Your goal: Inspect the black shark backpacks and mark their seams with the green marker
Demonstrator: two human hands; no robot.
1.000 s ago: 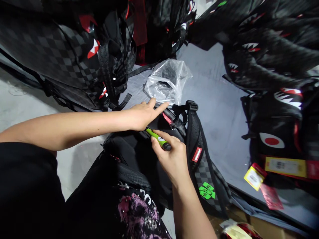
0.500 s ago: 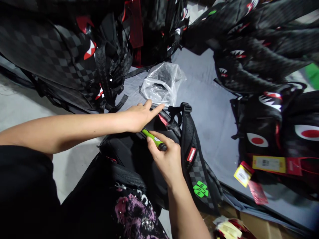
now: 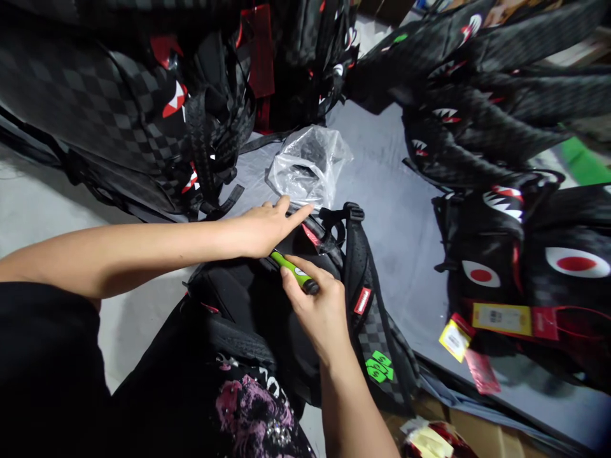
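A black backpack with checkered sides lies in front of my body, partly on my lap, its shoulder strap toward the right. My left hand rests across its top edge, visible fingers spread and the others hidden. In my right hand is a green-handled tool with a black end. It points at the backpack just under my left palm. The tool's tip is hidden, so its exact kind does not show. A clear plastic bag sits just beyond my left fingers.
Large checkered backpacks stand at the left. More backpacks with shark-face prints and hang tags lie along the right. Grey sheeting covers the surface between them. Cardboard shows at the lower right.
The view has shifted slightly, so the backpacks at the right appear a little further left. Both hands and the green-handled tool keep almost the same place on the backpack.
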